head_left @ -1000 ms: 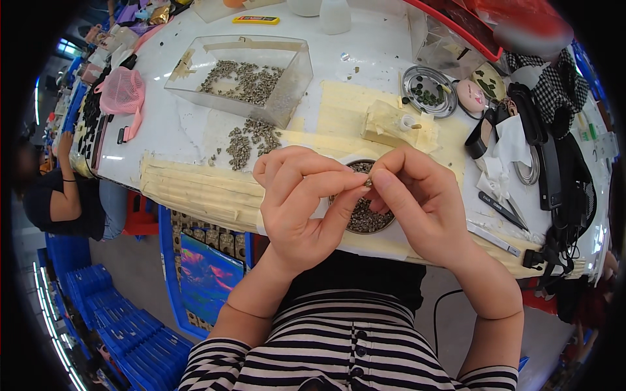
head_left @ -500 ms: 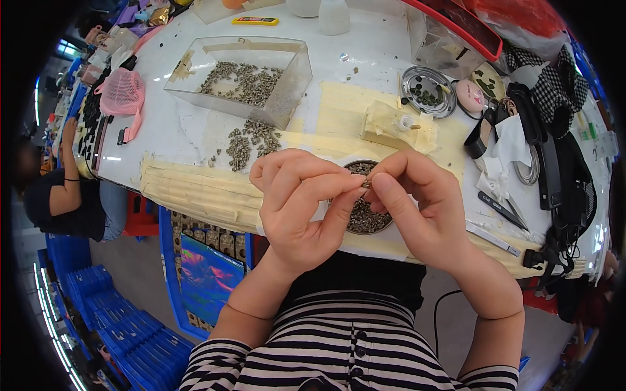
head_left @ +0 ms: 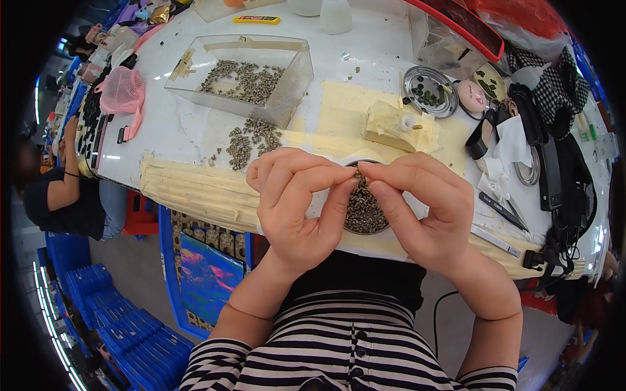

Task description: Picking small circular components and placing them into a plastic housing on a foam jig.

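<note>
My left hand (head_left: 297,202) and my right hand (head_left: 424,208) meet fingertip to fingertip above a round dish (head_left: 365,212) filled with small dark metal parts. Together the thumbs and forefingers pinch one tiny metal part (head_left: 357,174). The dish sits at the near edge of the white table (head_left: 189,124), partly hidden by both hands. A loose pile of the same small parts (head_left: 251,140) lies on the table left of my hands.
A clear plastic box (head_left: 244,75) holding more parts stands behind the pile. A round metal tin (head_left: 427,91), a yellowish block (head_left: 391,124), black straps and tools (head_left: 548,169) lie at the right. Another person (head_left: 65,189) sits at far left; blue crates (head_left: 111,313) stand below.
My hands stay joined over the dish; the fingertips have shifted only slightly around the small part.
</note>
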The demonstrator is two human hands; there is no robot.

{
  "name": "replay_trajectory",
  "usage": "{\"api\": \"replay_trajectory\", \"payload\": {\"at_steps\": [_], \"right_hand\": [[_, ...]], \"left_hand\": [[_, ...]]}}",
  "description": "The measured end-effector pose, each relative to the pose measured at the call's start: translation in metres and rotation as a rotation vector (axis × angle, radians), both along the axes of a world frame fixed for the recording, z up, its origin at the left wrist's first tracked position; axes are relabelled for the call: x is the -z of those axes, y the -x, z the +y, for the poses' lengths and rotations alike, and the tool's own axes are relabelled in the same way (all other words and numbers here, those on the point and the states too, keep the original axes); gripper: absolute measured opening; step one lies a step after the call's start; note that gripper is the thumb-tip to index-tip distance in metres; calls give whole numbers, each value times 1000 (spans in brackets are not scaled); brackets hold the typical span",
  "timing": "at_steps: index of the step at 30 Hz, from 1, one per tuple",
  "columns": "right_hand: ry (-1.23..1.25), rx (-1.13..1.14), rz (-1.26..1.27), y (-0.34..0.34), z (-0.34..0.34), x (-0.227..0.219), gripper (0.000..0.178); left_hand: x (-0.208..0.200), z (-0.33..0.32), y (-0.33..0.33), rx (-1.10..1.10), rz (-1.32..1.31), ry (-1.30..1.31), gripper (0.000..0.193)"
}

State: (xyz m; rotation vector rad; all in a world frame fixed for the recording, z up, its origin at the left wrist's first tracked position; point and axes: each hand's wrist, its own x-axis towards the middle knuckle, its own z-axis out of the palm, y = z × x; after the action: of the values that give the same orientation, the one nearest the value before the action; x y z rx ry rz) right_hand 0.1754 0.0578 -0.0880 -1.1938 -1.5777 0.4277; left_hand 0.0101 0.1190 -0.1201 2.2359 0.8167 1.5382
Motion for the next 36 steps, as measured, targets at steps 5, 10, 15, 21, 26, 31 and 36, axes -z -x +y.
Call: {"api": "replay_trajectory", "payload": {"at_steps": [5, 10, 15, 21, 26, 31, 36], "right_hand": [[103, -76, 143, 0, 0, 2, 21], [187, -73, 265, 1, -2, 2, 20], [99, -69, 182, 0, -1, 3, 19], [232, -137, 309, -1, -3, 3, 19], [349, -192, 435, -1, -4, 1, 21], [453, -114, 538, 2, -3, -5, 18], [448, -102, 504, -4, -1, -6, 14]], "left_hand": [[1, 0, 2, 1, -27, 9, 15], [2, 0, 2, 10, -34, 2, 15], [1, -1, 1, -5, -29, 4, 16], [3, -1, 3, -3, -42, 5, 16], [4, -1, 4, -20, -37, 4, 16], [0, -2, 2, 10, -72, 56, 15], [-3, 0, 1, 81, -35, 59, 15]]}}
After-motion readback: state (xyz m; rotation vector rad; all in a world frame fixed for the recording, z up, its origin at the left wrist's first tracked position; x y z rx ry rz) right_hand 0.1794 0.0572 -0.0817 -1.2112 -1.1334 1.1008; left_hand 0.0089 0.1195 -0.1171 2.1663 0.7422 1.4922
